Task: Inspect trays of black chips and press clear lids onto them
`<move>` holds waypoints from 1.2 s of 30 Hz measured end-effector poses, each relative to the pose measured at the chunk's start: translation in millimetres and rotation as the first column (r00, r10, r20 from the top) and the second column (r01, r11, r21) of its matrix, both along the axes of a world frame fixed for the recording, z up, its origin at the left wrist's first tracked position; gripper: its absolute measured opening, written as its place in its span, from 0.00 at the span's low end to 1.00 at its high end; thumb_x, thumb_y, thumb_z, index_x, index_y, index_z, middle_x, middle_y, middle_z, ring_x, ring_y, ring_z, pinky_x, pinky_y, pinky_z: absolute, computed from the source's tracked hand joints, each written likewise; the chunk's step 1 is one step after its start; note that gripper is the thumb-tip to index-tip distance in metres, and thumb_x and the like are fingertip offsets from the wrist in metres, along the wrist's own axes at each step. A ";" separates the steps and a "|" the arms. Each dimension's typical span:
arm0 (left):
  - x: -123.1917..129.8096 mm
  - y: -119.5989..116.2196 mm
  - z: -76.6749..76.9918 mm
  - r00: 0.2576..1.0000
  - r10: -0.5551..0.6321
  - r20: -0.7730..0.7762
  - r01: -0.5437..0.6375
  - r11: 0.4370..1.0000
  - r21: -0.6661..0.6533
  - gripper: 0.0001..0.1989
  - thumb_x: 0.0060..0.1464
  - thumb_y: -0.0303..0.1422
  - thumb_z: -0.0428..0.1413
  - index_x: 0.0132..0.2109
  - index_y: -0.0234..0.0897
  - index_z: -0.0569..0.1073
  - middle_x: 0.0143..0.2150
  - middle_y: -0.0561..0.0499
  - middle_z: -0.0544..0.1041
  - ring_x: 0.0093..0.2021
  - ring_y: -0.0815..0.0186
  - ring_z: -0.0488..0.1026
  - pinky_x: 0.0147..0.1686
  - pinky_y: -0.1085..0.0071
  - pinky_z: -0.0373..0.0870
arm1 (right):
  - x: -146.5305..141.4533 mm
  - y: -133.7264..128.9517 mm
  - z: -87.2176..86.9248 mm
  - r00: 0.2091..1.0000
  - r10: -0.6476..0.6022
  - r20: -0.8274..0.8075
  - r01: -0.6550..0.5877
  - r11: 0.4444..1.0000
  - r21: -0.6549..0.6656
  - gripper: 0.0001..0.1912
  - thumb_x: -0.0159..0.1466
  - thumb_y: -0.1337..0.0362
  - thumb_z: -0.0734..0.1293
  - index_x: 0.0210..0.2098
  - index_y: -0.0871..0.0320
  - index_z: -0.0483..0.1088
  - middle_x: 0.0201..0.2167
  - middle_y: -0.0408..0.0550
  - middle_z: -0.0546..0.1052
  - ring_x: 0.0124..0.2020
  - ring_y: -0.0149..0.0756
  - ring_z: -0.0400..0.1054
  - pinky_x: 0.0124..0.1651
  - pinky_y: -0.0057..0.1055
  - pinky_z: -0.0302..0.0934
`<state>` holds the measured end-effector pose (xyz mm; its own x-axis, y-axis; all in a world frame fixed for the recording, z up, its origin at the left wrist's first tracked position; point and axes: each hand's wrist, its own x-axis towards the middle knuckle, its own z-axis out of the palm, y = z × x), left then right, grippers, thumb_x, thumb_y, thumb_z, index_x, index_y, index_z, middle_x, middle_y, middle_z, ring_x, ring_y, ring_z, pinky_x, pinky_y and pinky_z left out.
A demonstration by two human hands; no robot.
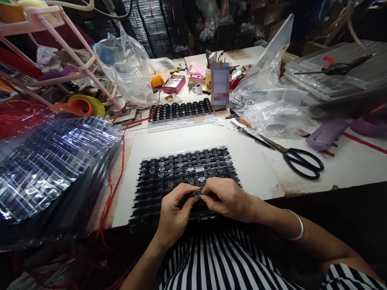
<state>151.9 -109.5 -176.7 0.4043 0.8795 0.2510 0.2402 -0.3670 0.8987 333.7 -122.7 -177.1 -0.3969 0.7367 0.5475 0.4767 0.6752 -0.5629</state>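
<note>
A small black part [196, 193] is pinched between my two hands, just above the near half of a tray of black parts [151, 191]. My left hand [175, 211] grips the part's left end between thumb and forefinger. On its right end, my right hand [226, 199] has its fingertips closed. The tray lies on a white board [250, 161] and holds rows of similar black pieces; its lower right portion is hidden by my hands. Behind it sits a second tray of black parts [181, 109].
Dark-handled scissors [302, 162] lie at the right, near clear plastic bags [272, 108]. Stacked clear trays [57, 161] and a red string [113, 193] are on the left. A pink rack [87, 64], tape rolls [81, 105] and a cup of tools [208, 80] stand farther back.
</note>
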 end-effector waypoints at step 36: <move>-3.2 -5.4 6.1 0.993 -0.066 0.102 0.088 0.970 -0.227 0.11 0.59 0.29 0.53 0.47 0.47 0.73 0.37 0.54 0.70 0.37 0.71 0.68 0.37 0.75 0.66 | 0.1 -12.8 12.4 0.965 -0.105 -0.240 -0.101 0.697 -0.710 0.15 0.64 0.59 0.60 0.23 0.59 0.63 0.17 0.38 0.64 0.17 0.23 0.57 0.20 0.22 0.51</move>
<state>148.6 -114.9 -170.7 0.4577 0.8851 0.0846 0.1307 -0.1611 0.9782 333.7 -135.5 -164.8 -0.3253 0.9434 -0.0650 0.2556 0.0215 -0.9665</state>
